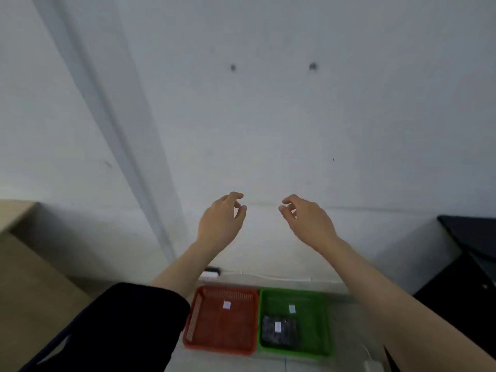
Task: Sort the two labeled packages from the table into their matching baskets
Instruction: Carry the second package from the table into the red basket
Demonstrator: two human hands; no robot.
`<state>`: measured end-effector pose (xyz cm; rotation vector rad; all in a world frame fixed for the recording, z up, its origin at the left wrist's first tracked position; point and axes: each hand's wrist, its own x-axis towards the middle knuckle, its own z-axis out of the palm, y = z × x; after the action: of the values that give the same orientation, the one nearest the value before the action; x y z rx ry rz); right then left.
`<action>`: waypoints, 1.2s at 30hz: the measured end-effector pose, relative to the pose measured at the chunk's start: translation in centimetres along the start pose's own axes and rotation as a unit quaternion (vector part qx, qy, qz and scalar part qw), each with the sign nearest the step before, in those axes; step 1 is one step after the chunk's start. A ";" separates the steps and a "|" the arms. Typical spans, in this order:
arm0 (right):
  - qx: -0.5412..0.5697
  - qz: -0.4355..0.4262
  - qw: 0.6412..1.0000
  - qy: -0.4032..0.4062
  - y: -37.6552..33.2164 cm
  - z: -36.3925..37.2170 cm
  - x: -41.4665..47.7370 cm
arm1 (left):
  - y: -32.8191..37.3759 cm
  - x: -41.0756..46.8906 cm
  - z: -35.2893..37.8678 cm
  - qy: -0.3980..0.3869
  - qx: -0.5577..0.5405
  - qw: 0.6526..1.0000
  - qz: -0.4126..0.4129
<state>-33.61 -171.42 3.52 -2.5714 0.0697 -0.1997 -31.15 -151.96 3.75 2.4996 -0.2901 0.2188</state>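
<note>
Against the white wall (268,116), both hands are raised at the same height, well above the floor. The left hand (221,222) has its fingers loosely curled, thumb and forefinger apart, and grips nothing. The right hand (308,221) mirrors it, fingers loosely curled and parted, also empty. The two hands face each other with a clear gap between them. A black sleeve (128,326) covers the left upper arm; both forearms are bare.

Below the arms, two baskets stand side by side on the pale floor (228,363), touching or nearly touching along one edge, close to the base of the wall. The red basket (197,312) is on the left. A small white label (226,304) lies on its bottom; no package is in it. The green basket (316,326) is on the right. It carries a small white label of its own (292,308) near the far edge of its bottom. A dark package (279,328) with a white label lies flat in the near left corner of the green basket. The second package is out of view.

A light wooden surface (24,277) occupies the left edge of the view. A black piece of furniture (467,264) occupies the right edge. A white cable (268,276) runs along the base of the wall behind the baskets.
</note>
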 end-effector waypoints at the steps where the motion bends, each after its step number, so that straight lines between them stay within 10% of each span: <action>1: -0.004 -0.015 1.000 0.004 -1.7 -1.8 0.1 | 0.9 -0.3 -2.0 0.018 -0.002 1.000 0.002; 11: -0.004 -0.156 0.987 0.028 -18.7 -7.9 -0.6 | -1.0 -5.6 -19.6 0.135 0.020 0.991 0.005; 36: 0.136 -0.305 0.942 -0.024 -67.9 23.1 -6.4 | -41.3 -20.6 -57.4 0.278 0.096 0.947 -0.130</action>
<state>-35.74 -101.27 19.67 -2.2433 -0.7304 -0.3457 -45.49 -82.16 22.41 2.5038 0.3058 0.8531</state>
